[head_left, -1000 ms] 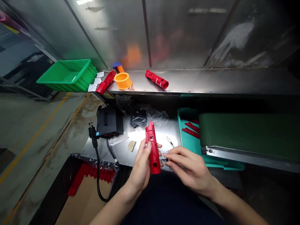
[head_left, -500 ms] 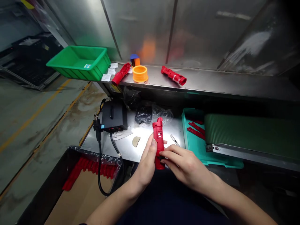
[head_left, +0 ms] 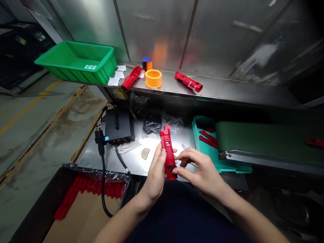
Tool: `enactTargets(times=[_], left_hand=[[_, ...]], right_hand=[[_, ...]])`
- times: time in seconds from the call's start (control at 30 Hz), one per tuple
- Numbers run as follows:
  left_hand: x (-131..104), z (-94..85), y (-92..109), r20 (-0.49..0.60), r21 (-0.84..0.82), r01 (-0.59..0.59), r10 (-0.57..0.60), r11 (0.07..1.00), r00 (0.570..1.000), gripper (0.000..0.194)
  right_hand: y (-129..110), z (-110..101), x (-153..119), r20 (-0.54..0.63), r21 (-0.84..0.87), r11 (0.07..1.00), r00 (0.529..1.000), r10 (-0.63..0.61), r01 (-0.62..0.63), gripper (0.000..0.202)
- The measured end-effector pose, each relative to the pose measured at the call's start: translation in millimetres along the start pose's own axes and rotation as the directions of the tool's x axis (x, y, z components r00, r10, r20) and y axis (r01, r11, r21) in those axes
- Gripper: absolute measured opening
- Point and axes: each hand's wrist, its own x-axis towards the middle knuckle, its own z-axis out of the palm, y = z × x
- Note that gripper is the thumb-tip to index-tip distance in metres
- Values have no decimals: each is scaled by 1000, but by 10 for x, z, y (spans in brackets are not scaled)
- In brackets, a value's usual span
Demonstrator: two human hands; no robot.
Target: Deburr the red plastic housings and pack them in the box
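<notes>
Since the earlier frame, parts thumb and index finger of the right hand (head_left: pixel 206 172) and brings a red piece (head_left: pixel 314 142) into view at the far right of the green belt (head_left: pixel 265 138). Grips the red casing (head_left: pixel 167 148) in the left hand (head_left: pixel 157 175), thumb flat on its face, fingers wrapped behind and tips showing past its right edge. Holds it nearly upright above the front of the metal table (head_left: pixel 96 165), lower end overlapping the table's front edge in view. Presses right thumb to the small black part (head_left: pixel 171 166) at the lower opening; bends index finger just beside the casing's edge, apart from the thumb. Cannot tell whether that fingertip touches the casing.

Leaves bare metal between casing and black machine (head_left: pixel 118 125), broken only by a beige piece (head_left: pixel 145 153) and a cloth (head_left: pixel 126 146). Finds tighter room rightward: tweezers (head_left: pixel 183 146) partly behind the right hand, then the rim of the teal tray (head_left: pixel 196 135), with red strips (head_left: pixel 208 141) inside and the belt overhanging. See, higher up, a long open run of shelf (head_left: pixel 233 89) right of the red tube (head_left: pixel 188 82)
</notes>
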Motion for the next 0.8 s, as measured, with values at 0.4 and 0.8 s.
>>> enactTargets(times=[0.4,0.8], left_hand=[[13,120,-95,-35,-67,-164,162,984,986,43],[78,267,-84,-43,-9,-171,170,985,984,42]], right_hand=[[-62,372,-124,-415,-349,927,864,-285,138,23],[80,265,-152,-413,-315,938,869,-274,146,30]])
